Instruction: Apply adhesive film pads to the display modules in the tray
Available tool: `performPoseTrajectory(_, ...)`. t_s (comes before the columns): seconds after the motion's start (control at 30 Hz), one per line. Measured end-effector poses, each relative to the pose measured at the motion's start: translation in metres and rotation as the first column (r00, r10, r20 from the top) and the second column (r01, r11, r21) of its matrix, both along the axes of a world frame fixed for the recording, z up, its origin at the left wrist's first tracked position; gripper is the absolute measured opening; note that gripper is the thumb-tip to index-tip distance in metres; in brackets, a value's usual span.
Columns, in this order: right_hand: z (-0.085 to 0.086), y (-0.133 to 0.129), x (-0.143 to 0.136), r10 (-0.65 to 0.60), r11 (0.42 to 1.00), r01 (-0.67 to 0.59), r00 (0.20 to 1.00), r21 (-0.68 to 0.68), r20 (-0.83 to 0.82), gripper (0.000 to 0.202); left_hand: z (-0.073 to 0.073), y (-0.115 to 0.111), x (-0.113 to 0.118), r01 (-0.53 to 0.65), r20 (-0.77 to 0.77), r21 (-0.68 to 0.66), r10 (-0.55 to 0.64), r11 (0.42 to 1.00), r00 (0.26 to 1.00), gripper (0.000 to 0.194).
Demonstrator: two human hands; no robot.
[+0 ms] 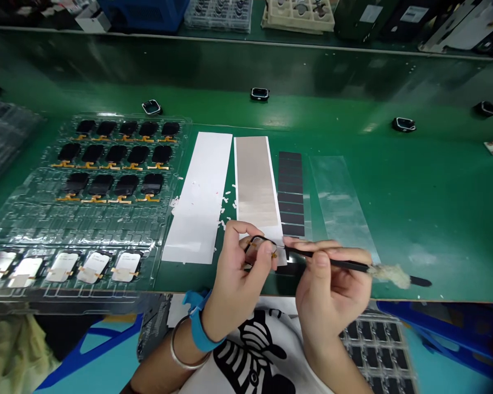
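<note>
Fingers of the left hand (240, 279) clamp a small display module (254, 249) over the near end of a beige-faced sheet (254, 186), right hand (337, 284) fingers pinch black tweezers (349, 265) beside it, and a clear tray (86, 221) leftward holds 14 black screens (116, 155).

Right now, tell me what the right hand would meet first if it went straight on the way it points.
Pointing leftward, the right hand with its slim black tool would probably first meet the small black-rimmed panel pinched in the left hand; depth between them is unclear.
</note>
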State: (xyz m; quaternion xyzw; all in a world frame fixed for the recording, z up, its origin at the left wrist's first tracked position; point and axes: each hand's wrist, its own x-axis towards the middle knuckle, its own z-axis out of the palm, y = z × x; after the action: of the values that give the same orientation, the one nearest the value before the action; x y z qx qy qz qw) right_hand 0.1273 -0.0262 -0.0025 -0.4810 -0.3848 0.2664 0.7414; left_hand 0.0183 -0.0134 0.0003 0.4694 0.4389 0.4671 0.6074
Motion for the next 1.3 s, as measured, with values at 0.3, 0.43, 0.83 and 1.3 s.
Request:
performPoseTrajectory(0.3,-0.001,-0.012,0.057,0.146,0.942,-0.106,0.984,-0.317,0.105,0.016,0.006,0.001,-0.008,0.262,-0.247,0.032,-0.246,0.965,0.937,0.009)
performPoseTrajectory(0.43,-0.007,-0.015,0.062,0.209,0.915,-0.152,0.971,-0.374,0.116,0.013,0.01,0.005,-0.01,0.398,-0.538,0.07,-0.302,0.915,0.787,0.012)
performPoseTrajectory(0.83,-0.014,-0.015,0.056,0.266,0.892,-0.16,0.942,-0.422,0.206,0.01,0.012,0.013,-0.013,0.419,-0.713,0.137,-0.204,0.898,0.67,0.014)
performPoseTrajectory(1.3,-0.013,-0.013,0.053,0.227,0.896,-0.144,0.962,-0.419,0.153,0.012,0.002,0.013,-0.01,0.429,-0.765,0.238,-0.105,0.871,0.635,0.008)
